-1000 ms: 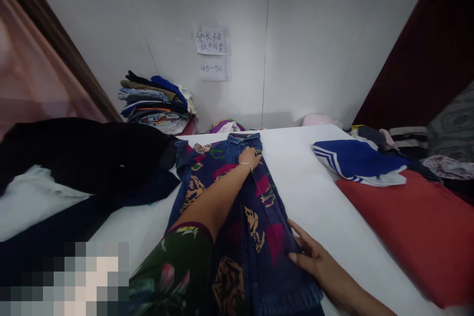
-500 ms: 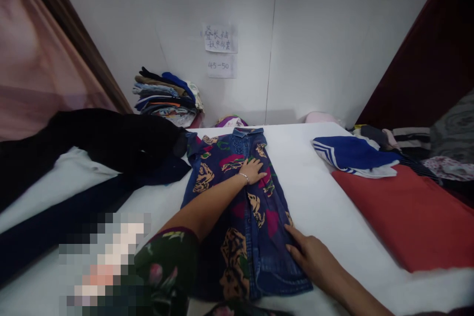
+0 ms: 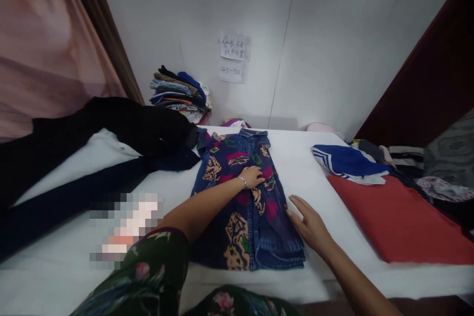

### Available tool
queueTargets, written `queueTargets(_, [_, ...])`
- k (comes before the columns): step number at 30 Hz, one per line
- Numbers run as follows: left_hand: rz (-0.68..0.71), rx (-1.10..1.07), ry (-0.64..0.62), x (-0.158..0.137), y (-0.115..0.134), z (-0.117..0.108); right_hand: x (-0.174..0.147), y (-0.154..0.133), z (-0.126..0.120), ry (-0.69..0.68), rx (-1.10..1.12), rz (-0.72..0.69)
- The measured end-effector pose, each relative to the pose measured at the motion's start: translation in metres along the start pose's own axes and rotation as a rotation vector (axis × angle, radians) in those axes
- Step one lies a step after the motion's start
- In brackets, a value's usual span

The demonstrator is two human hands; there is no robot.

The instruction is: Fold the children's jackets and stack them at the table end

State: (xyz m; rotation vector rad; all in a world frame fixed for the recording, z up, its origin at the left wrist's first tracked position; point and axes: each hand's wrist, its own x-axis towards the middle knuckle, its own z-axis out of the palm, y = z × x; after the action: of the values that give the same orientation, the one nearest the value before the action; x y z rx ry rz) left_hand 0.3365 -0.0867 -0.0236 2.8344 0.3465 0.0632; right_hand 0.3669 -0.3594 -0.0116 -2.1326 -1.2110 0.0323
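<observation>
A dark blue patterned denim shirt (image 3: 237, 217) lies on the white table, collar away from me, its right side folded inward. My left hand (image 3: 252, 177) rests flat on the middle of the shirt, fingers spread, a bracelet at the wrist. At the shirt's right edge is my right hand (image 3: 309, 222), its fingers stretched and the thumb by the cloth. Neither hand grips anything.
Dark garments (image 3: 148, 133) spread over the table's left side. A folded clothes pile (image 3: 179, 91) stands behind. To the right lie a red cloth (image 3: 392, 222) and a blue-and-white garment (image 3: 348, 163). Handwritten paper signs (image 3: 235, 47) hang on the wall.
My right hand has slid a little up along the shirt's right edge, with its fingers opening wider. My left hand stays on the shirt. The view has shifted slightly.
</observation>
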Motion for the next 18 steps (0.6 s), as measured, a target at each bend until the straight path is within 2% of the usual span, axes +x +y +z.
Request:
queueTargets(2, [-0.027,-0.022,0.023,0.002,-0.002,-0.003,0.016,-0.015,0.01,-0.012,0.019,-0.117])
queueTargets(4, [-0.076,-0.038,0.054,0.01,-0.003,-0.008,0.031,-0.029,0.025,-0.105,-0.004,-0.194])
queueTargets(9, [-0.256,-0.043,0.141,0.044,-0.009,-0.027,0.044,-0.035,0.062,-0.392,-0.253,-0.149])
queueTargets(14, [-0.437,-0.051,0.174,0.09,-0.025,-0.037,0.038,-0.028,0.068,-0.424,-0.3,-0.133])
queueTargets(18, [-0.523,-0.056,0.095,0.122,-0.049,-0.032,0.039,-0.029,0.063,-0.426,-0.245,-0.122])
